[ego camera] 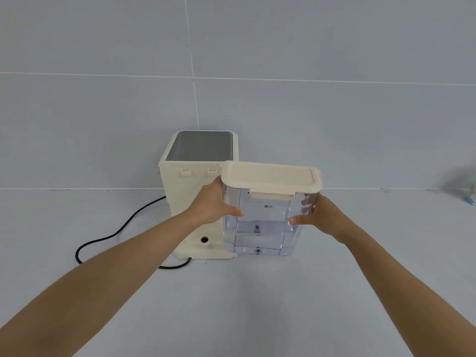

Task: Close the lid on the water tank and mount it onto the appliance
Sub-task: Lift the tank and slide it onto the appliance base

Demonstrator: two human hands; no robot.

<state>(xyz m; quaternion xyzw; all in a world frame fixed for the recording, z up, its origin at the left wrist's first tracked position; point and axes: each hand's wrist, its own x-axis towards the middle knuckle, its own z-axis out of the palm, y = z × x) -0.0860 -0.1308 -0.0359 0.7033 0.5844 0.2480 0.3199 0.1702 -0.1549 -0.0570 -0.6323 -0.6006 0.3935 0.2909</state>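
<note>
A clear plastic water tank (pixel 265 228) with a cream lid (pixel 269 176) lying flat on top is gripped from both sides. My left hand (pixel 213 202) presses its left wall and my right hand (pixel 322 215) its right wall. The front latch of the lid hangs down over the rim. Just left of the tank stands the cream appliance (pixel 188 199), its back toward me, with two small hooks near its top edge and a round hole low in the base step. The tank's lower left corner is close to that base step.
A black power cord (pixel 113 234) loops over the grey floor to the left of the appliance. A grey tiled wall rises right behind it. Something blurred, white and blue (pixel 467 194), lies at the far right edge.
</note>
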